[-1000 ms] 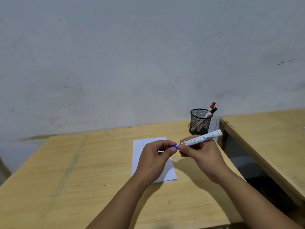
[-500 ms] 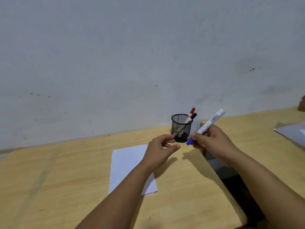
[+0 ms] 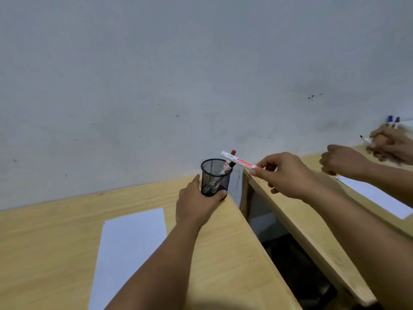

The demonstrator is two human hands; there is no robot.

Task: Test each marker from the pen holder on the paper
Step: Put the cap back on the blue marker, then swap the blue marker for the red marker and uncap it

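one marker (image 3: 240, 161) in right hand (image 3: 287, 175), above left-held pen holder (image 3: 215, 177)

Black mesh pen holder (image 3: 215, 179) stands upright at the table's far right corner; white red-lettered marker (image 3: 240, 161) hovers tilted above its rim; paper (image 3: 131, 245) lies flat mid-table.

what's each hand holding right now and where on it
Left hand grips the mesh pen holder around its lower wall. Right hand pinches a white marker at one end, its free end over the holder.
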